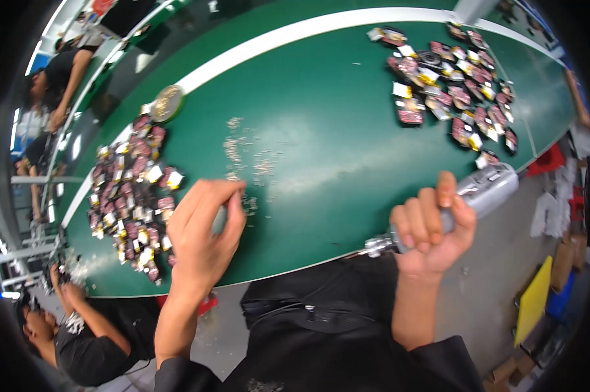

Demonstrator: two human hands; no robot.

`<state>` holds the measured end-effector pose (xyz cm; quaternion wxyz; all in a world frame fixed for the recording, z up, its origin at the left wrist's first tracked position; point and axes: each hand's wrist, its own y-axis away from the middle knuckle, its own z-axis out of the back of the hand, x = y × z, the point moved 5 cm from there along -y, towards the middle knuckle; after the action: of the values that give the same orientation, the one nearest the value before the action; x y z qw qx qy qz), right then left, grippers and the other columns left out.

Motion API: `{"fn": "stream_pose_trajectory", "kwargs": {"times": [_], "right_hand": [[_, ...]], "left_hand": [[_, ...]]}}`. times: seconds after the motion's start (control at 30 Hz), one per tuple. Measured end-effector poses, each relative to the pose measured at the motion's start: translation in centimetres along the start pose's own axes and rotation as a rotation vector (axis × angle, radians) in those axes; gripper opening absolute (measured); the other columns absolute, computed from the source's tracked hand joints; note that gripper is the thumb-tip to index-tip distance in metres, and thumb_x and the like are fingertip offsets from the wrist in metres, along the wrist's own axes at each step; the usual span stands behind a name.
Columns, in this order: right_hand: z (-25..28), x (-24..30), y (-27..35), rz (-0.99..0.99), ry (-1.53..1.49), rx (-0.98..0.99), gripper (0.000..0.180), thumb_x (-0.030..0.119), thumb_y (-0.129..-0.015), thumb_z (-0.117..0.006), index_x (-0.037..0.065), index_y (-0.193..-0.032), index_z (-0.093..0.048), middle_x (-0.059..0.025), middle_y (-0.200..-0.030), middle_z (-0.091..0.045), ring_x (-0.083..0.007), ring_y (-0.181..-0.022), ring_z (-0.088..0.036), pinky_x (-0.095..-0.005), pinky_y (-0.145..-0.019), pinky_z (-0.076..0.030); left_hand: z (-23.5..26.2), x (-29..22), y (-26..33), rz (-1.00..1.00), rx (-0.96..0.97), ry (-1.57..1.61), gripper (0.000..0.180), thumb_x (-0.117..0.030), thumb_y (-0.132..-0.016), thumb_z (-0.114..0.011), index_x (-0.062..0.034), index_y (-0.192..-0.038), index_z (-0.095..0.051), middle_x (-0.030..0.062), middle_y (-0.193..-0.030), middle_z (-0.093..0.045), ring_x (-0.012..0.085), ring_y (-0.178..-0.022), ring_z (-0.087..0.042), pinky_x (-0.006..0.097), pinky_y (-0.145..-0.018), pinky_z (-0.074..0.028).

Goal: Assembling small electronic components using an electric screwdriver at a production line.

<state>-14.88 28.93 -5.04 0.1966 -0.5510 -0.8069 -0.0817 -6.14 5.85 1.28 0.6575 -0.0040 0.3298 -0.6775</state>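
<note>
Screws (242,153) scattered on the green worktop (327,130) look tiny, light and slippery; the left hand (203,228) pinches, whether on one I cannot tell. The right hand (432,228) is fisted around a stiff, probably hefty silver power screwdriver (484,189), gripped mid-barrel.

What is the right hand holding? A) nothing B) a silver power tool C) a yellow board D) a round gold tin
B: the right hand is wrapped around a silver power tool at the edge of the green table.
</note>
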Motion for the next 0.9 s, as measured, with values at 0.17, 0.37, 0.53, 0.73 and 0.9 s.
{"fn": "stream_pose_trajectory", "kwargs": {"times": [0.17, 0.37, 0.53, 0.73, 0.9], "right_hand": [[-1.1, 0.5, 0.2, 0.006, -0.029, 0.093, 0.019, 0.023, -0.093, -0.039, 0.008, -0.090, -0.049, 0.0019, -0.048, -0.035, -0.0105, -0.039, -0.034, -0.0292, -0.045, -0.037], [-5.7, 2.8, 0.4, 0.153, -0.090, 0.104, 0.010, 0.015, -0.088, -0.050, 0.006, -0.085, -0.048, 0.0021, -0.048, -0.039, -0.0090, -0.039, -0.039, -0.0258, -0.047, -0.038], [-6.6, 2.4, 0.4, 0.188, -0.074, 0.093, 0.009, 0.015, -0.083, -0.053, 0.006, -0.083, -0.049, 0.0027, -0.047, -0.041, -0.0088, -0.038, -0.040, -0.0251, -0.046, -0.038], [-6.7, 1.6, 0.6, 0.146, -0.087, 0.096, 0.009, 0.015, -0.082, -0.054, 0.006, -0.083, -0.050, 0.0030, -0.047, -0.041, -0.0090, -0.039, -0.040, -0.0258, -0.045, -0.038], [-6.6, 1.4, 0.6, 0.150, -0.129, 0.080, 0.010, 0.015, -0.082, -0.054, 0.006, -0.083, -0.049, 0.0029, -0.047, -0.041, -0.0093, -0.039, -0.040, -0.0256, -0.044, -0.038]], "left_hand": [[-1.8, -3.0, 2.7, 0.169, 0.037, 0.465, 0.021, 0.015, -0.069, -0.066, 0.0051, -0.088, -0.067, 0.0132, -0.079, -0.068, 0.0222, -0.068, -0.066, 0.028, -0.062, -0.051], [-4.8, -4.7, 4.3, 0.477, 0.061, 1.048, 0.007, 0.011, -0.077, -0.066, 0.0092, -0.083, -0.065, 0.0164, -0.079, -0.067, 0.0170, -0.069, -0.065, 0.025, -0.062, -0.052], [-5.9, -5.7, 4.8, 0.525, 0.141, 1.353, 0.018, -0.010, -0.089, -0.062, 0.0074, -0.084, -0.059, 0.0187, -0.076, -0.061, 0.0228, -0.064, -0.060, 0.031, -0.055, -0.051], [-6.5, -5.9, 5.2, 0.514, 0.126, 1.546, 0.018, -0.009, -0.090, -0.060, 0.0081, -0.086, -0.058, 0.0174, -0.077, -0.061, 0.0200, -0.063, -0.059, 0.029, -0.055, -0.049], [-6.8, -5.8, 5.4, 0.505, 0.140, 1.712, 0.017, -0.007, -0.093, -0.056, 0.0095, -0.089, -0.059, 0.0174, -0.080, -0.062, 0.0177, -0.065, -0.059, 0.028, -0.058, -0.049]]}}
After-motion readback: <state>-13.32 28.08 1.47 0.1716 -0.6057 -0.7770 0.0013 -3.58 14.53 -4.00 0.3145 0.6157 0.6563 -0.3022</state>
